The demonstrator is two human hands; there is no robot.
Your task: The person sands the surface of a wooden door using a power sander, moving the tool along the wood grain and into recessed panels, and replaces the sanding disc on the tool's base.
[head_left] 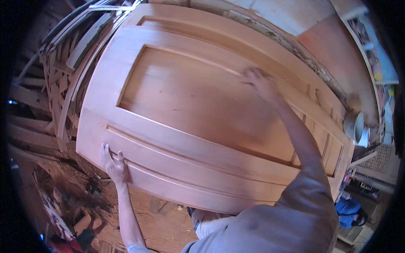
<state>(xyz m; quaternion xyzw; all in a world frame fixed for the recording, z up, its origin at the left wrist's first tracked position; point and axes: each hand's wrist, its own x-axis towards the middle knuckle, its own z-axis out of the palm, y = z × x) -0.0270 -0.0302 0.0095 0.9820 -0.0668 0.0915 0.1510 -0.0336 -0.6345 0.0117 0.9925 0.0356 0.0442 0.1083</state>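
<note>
A large pale wooden door (168, 137) with recessed panels lies in front of me, its long side across my body. My left hand (114, 168) rests on its near edge toward the left end, fingers apart and thumb spread. Across the door, my right hand (260, 82) reaches to the far moulding of the big recessed panel (190, 101). Motion smears its fingers, and whether anything is under or in them cannot be made out. A second panelled wooden surface (236, 27) shows along the far side.
Wood offcuts and strips (63, 80) are heaped at the left. Reddish dusty floor (168, 227) shows below the door. White containers (356, 128) stand beyond the right end. Another person in blue (349, 214) is at the lower right. Shelves (371, 50) line the upper right.
</note>
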